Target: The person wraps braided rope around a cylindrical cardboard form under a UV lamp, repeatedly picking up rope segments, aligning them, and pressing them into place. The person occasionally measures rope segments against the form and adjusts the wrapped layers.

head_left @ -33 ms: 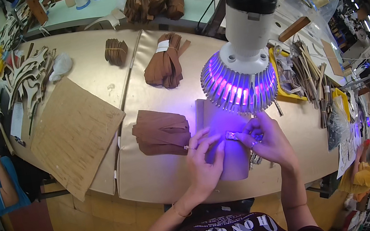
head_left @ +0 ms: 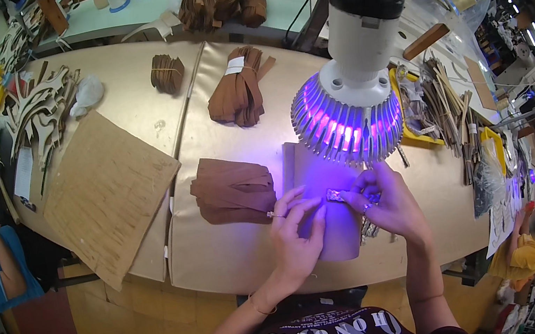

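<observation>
My right hand [head_left: 391, 206] pinches a small shiny rectangular piece [head_left: 334, 195] between thumb and fingers, under a purple-lit lamp [head_left: 348, 118]. Close to it on the left, my left hand [head_left: 296, 240] has its thumb and index tips almost together. Whatever may be between them is too small to make out. Both hands are over a smooth flat board or sheet [head_left: 341, 246], tinted purple by the light. A fanned stack of brown strips [head_left: 232, 188] lies just left of my left hand. Some patterned pieces [head_left: 368, 229] lie partly hidden beneath my right hand.
Tied bundles of brown strips [head_left: 237, 90] lie farther back on the gold-coloured table [head_left: 227, 266]. At left are a large tan sheet [head_left: 113, 193] and pale cut pieces [head_left: 46, 112]. A yellow tray [head_left: 421, 134] stands right. People work at both sides.
</observation>
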`<state>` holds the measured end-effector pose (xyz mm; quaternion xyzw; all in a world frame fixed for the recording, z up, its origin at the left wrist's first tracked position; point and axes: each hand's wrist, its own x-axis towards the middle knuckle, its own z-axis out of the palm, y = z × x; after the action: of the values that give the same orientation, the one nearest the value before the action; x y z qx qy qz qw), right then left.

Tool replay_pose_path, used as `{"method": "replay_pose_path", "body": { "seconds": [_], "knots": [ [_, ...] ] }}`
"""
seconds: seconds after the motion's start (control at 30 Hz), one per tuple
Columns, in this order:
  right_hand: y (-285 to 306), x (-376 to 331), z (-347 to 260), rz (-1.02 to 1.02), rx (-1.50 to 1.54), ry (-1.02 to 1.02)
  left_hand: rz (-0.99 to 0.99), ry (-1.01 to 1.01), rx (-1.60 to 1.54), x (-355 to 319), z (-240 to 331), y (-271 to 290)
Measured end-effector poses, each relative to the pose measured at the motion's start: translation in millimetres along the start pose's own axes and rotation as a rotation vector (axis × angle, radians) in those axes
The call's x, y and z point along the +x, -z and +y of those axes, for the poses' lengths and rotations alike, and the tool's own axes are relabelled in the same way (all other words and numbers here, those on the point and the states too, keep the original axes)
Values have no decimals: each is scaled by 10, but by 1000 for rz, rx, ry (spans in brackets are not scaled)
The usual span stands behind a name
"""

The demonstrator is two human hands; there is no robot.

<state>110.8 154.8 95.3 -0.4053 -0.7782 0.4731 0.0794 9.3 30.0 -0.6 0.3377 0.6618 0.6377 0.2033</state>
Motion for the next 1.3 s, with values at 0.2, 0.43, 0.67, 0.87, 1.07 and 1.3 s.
{"method": "replay_pose_path", "body": {
  "seconds": [0.2, 0.43, 0.67, 0.87, 1.07, 1.3],
  "knots": [
    [-7, 44, -8, 1, -92, -68, 5, -99, 64, -71, 14, -11],
    [-7, 115, 32, 38, -149, -94, -12, -125, 119, -16, 12, -29],
    [-17, 121, 4, 38, -110, -110, -27, -166, 145, -15, 2, -10],
    [-22, 124, 54, 58, -97, -85, -26, -161, 138, -5, 17, -12],
    [-96, 146, 165, 129, -189, 4, -70, -260, 213, 9, 94, 20],
    [78, 39, -50, 124, -401, 59, -272, -374, 309, 37, 139, 36]
  ]
}}
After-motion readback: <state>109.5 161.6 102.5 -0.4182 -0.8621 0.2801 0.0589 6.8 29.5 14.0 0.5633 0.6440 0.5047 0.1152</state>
